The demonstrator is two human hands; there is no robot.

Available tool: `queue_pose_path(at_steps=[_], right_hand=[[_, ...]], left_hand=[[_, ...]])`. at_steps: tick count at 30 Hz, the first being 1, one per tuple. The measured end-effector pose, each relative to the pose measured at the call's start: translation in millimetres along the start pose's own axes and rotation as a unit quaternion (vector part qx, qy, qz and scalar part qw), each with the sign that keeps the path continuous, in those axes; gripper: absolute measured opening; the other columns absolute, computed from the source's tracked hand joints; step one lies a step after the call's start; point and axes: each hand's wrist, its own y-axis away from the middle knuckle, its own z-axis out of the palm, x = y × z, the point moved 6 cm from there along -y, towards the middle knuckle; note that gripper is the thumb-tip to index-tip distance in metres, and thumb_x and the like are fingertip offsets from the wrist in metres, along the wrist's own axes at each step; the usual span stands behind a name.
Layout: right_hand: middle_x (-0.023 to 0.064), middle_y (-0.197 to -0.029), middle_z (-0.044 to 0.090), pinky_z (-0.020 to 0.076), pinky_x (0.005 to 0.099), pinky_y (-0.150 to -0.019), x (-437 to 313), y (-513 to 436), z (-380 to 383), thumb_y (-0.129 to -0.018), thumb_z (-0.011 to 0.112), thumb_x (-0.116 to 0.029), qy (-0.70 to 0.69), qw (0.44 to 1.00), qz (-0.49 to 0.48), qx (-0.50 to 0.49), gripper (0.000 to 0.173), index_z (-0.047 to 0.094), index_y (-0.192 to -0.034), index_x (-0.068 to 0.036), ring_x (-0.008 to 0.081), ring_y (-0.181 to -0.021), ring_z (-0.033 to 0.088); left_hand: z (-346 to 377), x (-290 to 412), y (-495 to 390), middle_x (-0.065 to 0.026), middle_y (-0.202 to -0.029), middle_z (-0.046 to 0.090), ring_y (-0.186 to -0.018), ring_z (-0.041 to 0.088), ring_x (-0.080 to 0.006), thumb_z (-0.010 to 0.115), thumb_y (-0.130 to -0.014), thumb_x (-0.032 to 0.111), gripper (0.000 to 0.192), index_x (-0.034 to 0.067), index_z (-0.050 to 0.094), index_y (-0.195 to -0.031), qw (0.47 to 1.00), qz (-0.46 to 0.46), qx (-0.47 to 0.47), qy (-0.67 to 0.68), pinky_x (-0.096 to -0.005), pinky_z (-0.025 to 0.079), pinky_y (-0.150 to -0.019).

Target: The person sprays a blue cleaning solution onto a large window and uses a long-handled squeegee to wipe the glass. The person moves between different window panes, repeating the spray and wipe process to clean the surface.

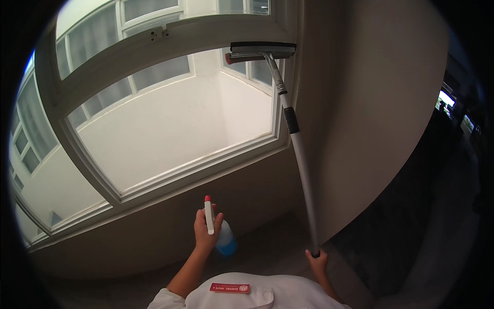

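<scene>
My left hand grips the neck of a spray bottle below the window. The bottle has a white trigger head with a red nozzle, and blue liquid fills its lower part. Low on the right, my right hand is closed around the bottom end of a long pole. At the pole's top is a window squeegee with a dark rubber blade and a reddish pad behind it. The squeegee head overlaps the window frame near the pane's upper right corner; whether it touches cannot be told.
A plain wall runs along the right side of the window. The window catch sits on the upper crossbar. Beyond the glass stands a pale building wall with curtained windows. Bright screens glow in the dark area at far right.
</scene>
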Motion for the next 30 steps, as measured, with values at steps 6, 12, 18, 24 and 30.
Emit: queue_pose_path(at_steps=[6,12,18,24,30], right_hand=[[0.0105,-0.063,0.059,0.0446,0.0328,-0.058,-13.5,-18.9,41.2,-0.071,0.076,-0.027,0.016,0.999,-0.002,-0.049,0.036,0.060,-0.079,0.004,0.0184,-0.058,0.055],[0.0031,-0.057,0.051,0.0380,0.0284,-0.046,-18.5,-46.9,71.8,-0.075,0.074,-0.019,-0.008,0.999,-0.022,-0.024,0.027,0.055,-0.070,-0.001,0.0117,-0.046,0.047],[0.0077,-0.059,0.053,0.0429,0.0340,-0.056,-22.0,-81.9,64.2,-0.071,0.072,-0.015,0.052,0.997,0.025,-0.045,0.024,0.056,-0.074,0.002,0.0182,-0.056,0.055],[0.0143,-0.063,0.057,0.0449,0.0368,-0.060,-18.2,-113.8,49.7,-0.070,0.069,-0.015,0.137,0.986,0.046,-0.083,0.021,0.058,-0.073,0.002,0.0267,-0.060,0.058],[0.0110,-0.069,0.061,0.0468,0.0361,-0.064,-19.6,-109.2,48.7,-0.074,0.070,-0.024,0.050,0.985,-0.019,-0.164,0.027,0.061,-0.081,0.000,0.0224,-0.067,0.061]], left_hand=[[32.4,60.6,-18.3,-0.0123,-0.083,0.056,-0.076,0.058,-0.0236,0.066,-0.082,0.015,0.020,0.001,0.054,-0.090,0.969,0.232,0.010,-0.086,-0.0351,0.045,-0.067],[65.5,64.1,-58.6,-0.0033,-0.060,0.056,-0.052,0.054,-0.0104,0.066,-0.085,0.030,0.032,0.003,0.050,-0.077,0.985,0.119,-0.104,0.062,-0.0252,0.043,-0.051],[91.2,110.2,-89.3,-0.0057,-0.063,0.059,-0.055,0.059,-0.0128,0.059,-0.089,0.026,0.044,0.005,0.030,-0.114,0.955,0.215,-0.173,0.111,-0.0265,0.045,-0.053],[131.9,159.7,-113.9,-0.0079,-0.084,0.060,-0.067,0.062,-0.0149,0.055,-0.092,0.020,0.067,0.015,0.011,-0.142,0.947,0.237,-0.215,0.019,-0.0262,0.047,-0.058],[166.7,172.9,-157.0,-0.0166,-0.121,0.054,-0.069,0.063,-0.0162,0.056,-0.092,0.029,0.056,0.014,0.031,-0.139,0.965,0.185,-0.106,0.152,-0.0271,0.050,-0.060]])
